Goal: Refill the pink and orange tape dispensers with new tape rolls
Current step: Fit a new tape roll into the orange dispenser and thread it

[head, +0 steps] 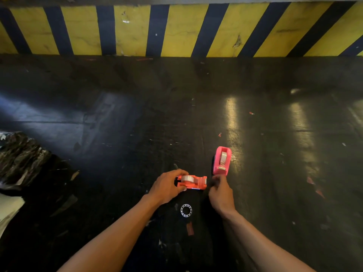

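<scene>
With a clear roll of tape [186, 178] already sitting in its cradle, the small orange plastic tape dispenser [193, 182] lies on the dark, scuffed floor [137, 124] just in front of me, cutter end pointing to my right. My left hand [167, 186] is closed around its rear end, thumb on the near side and fingers curled over the far side, steadying it. My right hand [221, 190] is just beside the cutter end with the fingertips pinched together; I judge I am drawing the loose end of tape toward the blade, though the strip itself is too thin and clear to make out, so I cannot tell for sure that anything is between those fingers. Just beyond my right hand stands the pink plastic tape dispenser [222, 160], upright on the floor, with a pale roll showing in its well, so that one looks loaded. Nearer me, between my forearms, lies a white plastic ring with small holes [186, 210], possibly a spent core or hub. By my reckoning the refill is nearly finished: both dispensers hold rolls, and what remains is seating the orange one's tape on its cutter. Off to my left sits a crumpled black plastic bag [21, 156], and a wall striped yellow and dark blue [176, 30] runs along the far edge of the floor.
</scene>
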`<state>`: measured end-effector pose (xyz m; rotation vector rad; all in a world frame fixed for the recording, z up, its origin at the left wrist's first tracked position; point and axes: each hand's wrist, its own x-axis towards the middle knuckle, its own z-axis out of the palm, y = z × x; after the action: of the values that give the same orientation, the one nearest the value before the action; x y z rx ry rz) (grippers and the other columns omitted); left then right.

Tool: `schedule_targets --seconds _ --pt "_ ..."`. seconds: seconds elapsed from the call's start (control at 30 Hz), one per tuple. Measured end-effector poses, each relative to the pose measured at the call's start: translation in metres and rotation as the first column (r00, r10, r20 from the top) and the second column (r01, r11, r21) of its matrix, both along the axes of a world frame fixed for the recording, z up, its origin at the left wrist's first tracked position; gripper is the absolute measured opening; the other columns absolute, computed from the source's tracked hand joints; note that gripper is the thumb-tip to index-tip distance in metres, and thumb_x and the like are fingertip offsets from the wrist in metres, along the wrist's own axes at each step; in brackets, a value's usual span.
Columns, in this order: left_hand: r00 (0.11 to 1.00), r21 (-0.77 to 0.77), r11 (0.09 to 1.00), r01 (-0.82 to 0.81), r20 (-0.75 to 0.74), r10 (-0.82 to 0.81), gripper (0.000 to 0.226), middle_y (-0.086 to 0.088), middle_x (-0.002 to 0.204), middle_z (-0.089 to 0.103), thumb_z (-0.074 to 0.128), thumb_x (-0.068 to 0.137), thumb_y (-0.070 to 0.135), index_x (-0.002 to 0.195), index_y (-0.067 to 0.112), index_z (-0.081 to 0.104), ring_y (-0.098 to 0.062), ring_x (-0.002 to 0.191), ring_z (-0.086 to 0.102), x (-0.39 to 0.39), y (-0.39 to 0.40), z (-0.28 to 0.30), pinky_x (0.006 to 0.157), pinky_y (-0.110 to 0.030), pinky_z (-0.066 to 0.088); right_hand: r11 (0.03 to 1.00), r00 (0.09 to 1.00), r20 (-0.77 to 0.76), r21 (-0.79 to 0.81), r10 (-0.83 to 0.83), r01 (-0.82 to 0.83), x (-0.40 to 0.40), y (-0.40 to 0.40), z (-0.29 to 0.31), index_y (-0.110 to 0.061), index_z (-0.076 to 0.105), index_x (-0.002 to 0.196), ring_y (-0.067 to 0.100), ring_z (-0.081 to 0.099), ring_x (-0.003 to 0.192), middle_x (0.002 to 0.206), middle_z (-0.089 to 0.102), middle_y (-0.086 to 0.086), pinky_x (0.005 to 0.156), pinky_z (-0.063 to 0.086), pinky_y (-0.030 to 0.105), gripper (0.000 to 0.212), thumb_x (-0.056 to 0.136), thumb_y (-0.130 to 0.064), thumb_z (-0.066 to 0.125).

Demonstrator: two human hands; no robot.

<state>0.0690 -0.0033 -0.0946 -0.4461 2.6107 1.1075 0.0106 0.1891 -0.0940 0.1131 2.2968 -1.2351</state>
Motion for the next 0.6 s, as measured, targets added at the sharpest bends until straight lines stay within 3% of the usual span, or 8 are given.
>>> schedule_targets --seconds 0.1,0.17,0.23,0.3,0.37,0.47,0.6 --pt "1.000 0.084 0.996 0.011 0.010 -0.012 0.084 0.002 0.162 0.033 0.064 0.089 0.008 0.156 0.037 0.022 -0.018 0.149 0.031 0.013 -0.008 -0.005 0.120 -0.043 0.033 0.965 0.920 -0.299 0.028 0.255 -0.259 0.009 0.007 0.005 -0.021 0.046 0.138 0.021 0.043 0.133 0.141 0.043 0.007 0.109 0.041 0.033 0.064 0.081 0.005 0.059" --pt "0.994 0.069 0.993 -0.100 -0.036 0.102 0.086 0.000 0.165 0.027 0.057 0.089 -0.001 0.157 0.034 0.018 -0.020 0.152 0.026 0.024 -0.013 -0.011 0.121 -0.046 0.031 0.878 0.815 -0.328 0.130 0.477 -0.461 0.009 0.005 0.007 -0.029 0.033 0.150 0.018 0.023 0.148 0.158 0.027 0.003 0.121 0.027 0.039 0.077 0.084 0.000 0.061" --pt "0.965 -0.044 0.968 -0.246 -0.104 0.240 0.079 -0.003 0.166 0.024 0.055 0.092 0.001 0.158 0.025 0.019 -0.019 0.153 0.022 0.033 -0.015 -0.020 0.123 -0.047 0.027 0.746 0.696 -0.269 0.273 0.665 -0.607 0.005 -0.002 0.007 -0.038 0.018 0.155 0.021 0.008 0.154 0.166 0.010 0.002 0.124 0.019 0.043 0.085 0.088 -0.005 0.060" --pt "0.951 -0.170 0.939 -0.298 -0.136 0.277 0.071 -0.003 0.168 0.019 0.053 0.097 0.010 0.158 0.019 0.019 -0.017 0.155 0.014 0.040 -0.015 -0.030 0.126 -0.042 0.016 0.631 0.590 -0.236 0.397 0.772 -0.667 -0.001 -0.013 0.007 -0.042 0.012 0.155 0.028 0.016 0.151 0.165 0.017 0.007 0.121 0.025 0.045 0.086 0.090 -0.005 0.055" --pt "0.965 -0.285 0.924 -0.255 -0.133 0.226 0.065 -0.002 0.169 0.012 0.048 0.101 0.020 0.158 0.019 0.018 -0.015 0.155 0.004 0.043 -0.012 -0.040 0.126 -0.037 0.006 0.574 0.527 -0.249 0.497 0.812 -0.650 -0.007 -0.024 0.008 -0.042 0.012 0.155 0.030 0.038 0.136 0.150 0.038 0.011 0.108 0.037 0.043 0.081 0.092 -0.011 0.053" --pt "0.970 -0.402 0.883 -0.243 -0.125 0.211 0.062 -0.001 0.169 0.009 0.041 0.102 0.027 0.159 0.020 0.017 -0.014 0.155 0.000 0.041 -0.008 -0.046 0.127 -0.037 0.005 0.632 0.594 -0.264 0.512 0.760 -0.582 -0.017 -0.038 0.008 -0.042 0.012 0.154 0.032 0.052 0.119 0.133 0.045 0.012 0.094 0.048 0.042 0.080 0.091 -0.026 0.059" --pt "0.967 -0.457 0.852 -0.254 -0.115 0.227 0.063 0.000 0.169 0.007 0.039 0.101 0.031 0.159 0.022 0.015 -0.013 0.155 -0.001 0.039 -0.004 -0.048 0.127 -0.039 0.006 0.767 0.767 -0.222 0.428 0.602 -0.478 -0.037 -0.061 0.006 -0.040 0.015 0.153 0.037 0.056 0.119 0.139 0.038 0.019 0.090 0.054 0.043 0.082 0.089 -0.033 0.065"
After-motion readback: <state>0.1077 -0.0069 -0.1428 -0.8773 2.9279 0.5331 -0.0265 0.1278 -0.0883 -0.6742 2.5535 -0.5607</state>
